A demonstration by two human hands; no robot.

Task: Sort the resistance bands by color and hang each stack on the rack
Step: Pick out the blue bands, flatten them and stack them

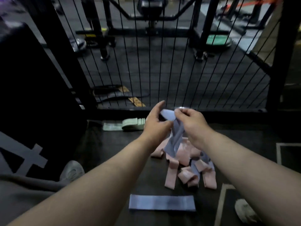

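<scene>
Right hand point(190, 121) pinched blue band point(176, 136) at top, left hand point(154, 123) half-open at 9 o'clock; seemed limp, light: pinch flat web.

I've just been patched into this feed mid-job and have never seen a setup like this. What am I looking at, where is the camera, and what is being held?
There is no machine here. These are a person's two bare arms, seen from one wide-angle camera worn on their head that looks forward and down.

The right hand pinches a blue band, lifted above a mixed pile of pink and blue bands on the dark floor. The left hand is at that band's upper end, but the picture does not show whether it grips it.

Nearest the camera, a second blue band lies flat on its own. Farther off, a stack of green bands lies beside the wire fence.
</scene>
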